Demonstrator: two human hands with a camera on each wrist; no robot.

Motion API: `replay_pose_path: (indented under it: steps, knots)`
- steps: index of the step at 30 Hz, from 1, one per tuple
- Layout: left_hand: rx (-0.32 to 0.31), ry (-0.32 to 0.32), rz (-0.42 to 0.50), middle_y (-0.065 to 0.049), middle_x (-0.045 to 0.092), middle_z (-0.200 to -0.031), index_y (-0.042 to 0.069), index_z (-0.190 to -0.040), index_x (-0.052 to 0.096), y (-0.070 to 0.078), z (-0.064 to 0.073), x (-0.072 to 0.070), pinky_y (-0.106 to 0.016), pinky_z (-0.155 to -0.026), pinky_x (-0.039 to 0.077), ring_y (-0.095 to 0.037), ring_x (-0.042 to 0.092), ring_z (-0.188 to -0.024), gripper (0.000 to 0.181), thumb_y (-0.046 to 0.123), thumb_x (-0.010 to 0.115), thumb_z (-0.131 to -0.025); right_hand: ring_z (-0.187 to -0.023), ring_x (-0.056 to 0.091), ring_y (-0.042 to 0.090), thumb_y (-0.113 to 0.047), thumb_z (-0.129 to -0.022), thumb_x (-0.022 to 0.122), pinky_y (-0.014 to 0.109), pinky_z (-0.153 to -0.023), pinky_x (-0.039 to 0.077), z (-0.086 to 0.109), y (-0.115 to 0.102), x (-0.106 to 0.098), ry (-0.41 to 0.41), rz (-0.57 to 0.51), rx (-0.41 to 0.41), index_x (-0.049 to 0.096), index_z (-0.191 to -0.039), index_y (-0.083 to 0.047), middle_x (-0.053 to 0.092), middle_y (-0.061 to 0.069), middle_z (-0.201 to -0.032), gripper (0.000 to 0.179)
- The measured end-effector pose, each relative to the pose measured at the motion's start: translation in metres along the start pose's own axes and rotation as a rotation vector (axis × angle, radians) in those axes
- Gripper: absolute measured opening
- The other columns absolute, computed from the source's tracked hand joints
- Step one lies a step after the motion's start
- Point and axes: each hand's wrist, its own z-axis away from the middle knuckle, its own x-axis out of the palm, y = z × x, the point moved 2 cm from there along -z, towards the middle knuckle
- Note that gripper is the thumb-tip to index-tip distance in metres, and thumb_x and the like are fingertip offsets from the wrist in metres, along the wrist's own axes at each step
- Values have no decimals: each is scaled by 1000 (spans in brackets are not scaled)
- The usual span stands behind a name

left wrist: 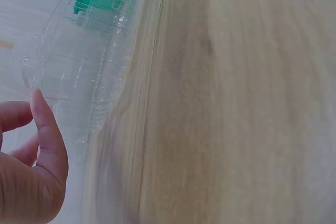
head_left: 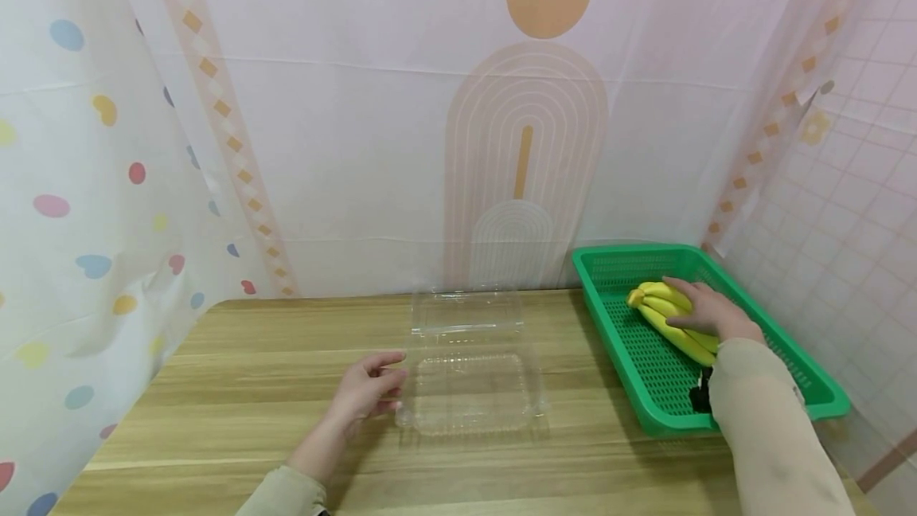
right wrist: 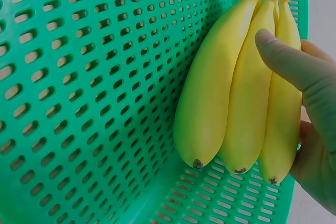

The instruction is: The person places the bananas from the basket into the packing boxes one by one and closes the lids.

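Head view puts your right hand (head_left: 709,310), the nearer one, clamped on the bananas (head_left: 661,310) inside the basket (head_left: 619,349), long axis slanting from its far left toward near right, your loose-fingered left hand (head_left: 367,388) beside the box (head_left: 469,392) left of it.

Wood-look table (head_left: 236,388), kinda streaky light-brown grain. Clear plastic clamshell (head_left: 469,392) sitting open near middle, lid (head_left: 467,310) toward back. Green slotted basket (head_left: 612,341) parked off to right side.
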Motion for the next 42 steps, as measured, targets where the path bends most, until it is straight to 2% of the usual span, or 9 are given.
replay_pose_path:
  steps: [9, 18, 24, 32, 42]
  knots:
    - [1, 6, 2, -7, 57, -90, -7, -133, 55, -1, -1, 1, -22, -58, 56, -16, 57, -71, 43, 2, 66, -92, -124, 32, 64, -25, -90, 73, 74, -91, 38, 0, 0, -1, 2, -23, 0, 29, -152, -1, 25, 45, -143, 80]
    - [4, 3, 9, -7, 58, -89, -8, -133, 55, -2, -2, 2, -22, -58, 56, -16, 57, -71, 43, 1, 66, -92, -122, 36, 61, -24, -85, 78, 71, -89, 41, -4, 10, 4, 11, -44, -13, 29, -150, 0, 31, 44, -141, 85]
    - [6, -3, 8, -6, 58, -89, -8, -133, 55, -1, -1, 4, -22, -57, 55, -15, 57, -71, 43, 1, 66, -92, -123, 32, 62, -24, -86, 78, 72, -90, 41, -3, 10, 4, -20, -72, 3, 25, -151, 0, 25, 46, -141, 88]
    - [2, -8, 18, -6, 58, -89, -6, -133, 55, -2, -2, 3, -21, -56, 55, -14, 56, -70, 43, 3, 67, -92, -122, 33, 59, -15, -84, 76, 67, -86, 44, -1, 8, 5, -59, -117, 25, 22, -154, -2, 20, 45, -143, 89]
    - [1, -9, 17, -6, 57, -89, -6, -133, 55, -2, -3, 3, -22, -56, 55, -15, 56, -71, 43, 4, 67, -93, -108, 45, 49, -10, -78, 74, 56, -77, 49, -1, 5, 6, -49, -82, 36, 24, -153, -4, 28, 43, -138, 91]
